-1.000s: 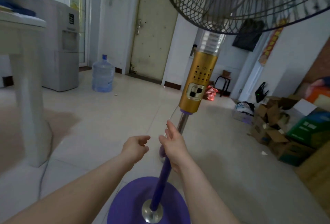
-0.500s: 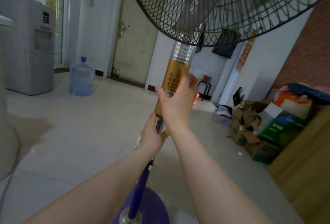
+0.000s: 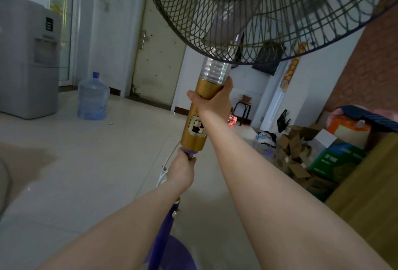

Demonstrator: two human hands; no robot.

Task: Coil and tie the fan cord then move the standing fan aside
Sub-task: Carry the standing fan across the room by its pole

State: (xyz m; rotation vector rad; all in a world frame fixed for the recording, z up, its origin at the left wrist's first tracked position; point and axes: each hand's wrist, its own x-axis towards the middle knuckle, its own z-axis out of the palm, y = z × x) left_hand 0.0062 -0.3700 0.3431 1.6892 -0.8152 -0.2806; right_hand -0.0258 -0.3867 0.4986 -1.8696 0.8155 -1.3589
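The standing fan (image 3: pixel 195 134) rises in front of me with a gold control column, a purple pole and a round purple base (image 3: pixel 172 252) at the bottom edge. Its dark wire grille (image 3: pixel 258 11) fills the top of the view. My right hand (image 3: pixel 213 101) grips the upper part of the gold column, just under the clear collar. My left hand (image 3: pixel 182 170) is closed around the pole right below the gold column. A white cord (image 3: pixel 165 168) hangs along the pole beside my left hand; its far end is hidden.
A grey water dispenser (image 3: pixel 28 54) stands at the left, with a blue water jug (image 3: pixel 92 97) beside it. A closed door (image 3: pixel 159 50) is behind. Cardboard boxes (image 3: pixel 301 157) and bags pile up on the right, near a wooden panel (image 3: pixel 370 194). A small stool (image 3: pixel 243 106) stands far back.
My right hand has slid from the lower gold column up to its top. My left hand has shifted up the pole to just under the column. The view has moved closer to the fan.
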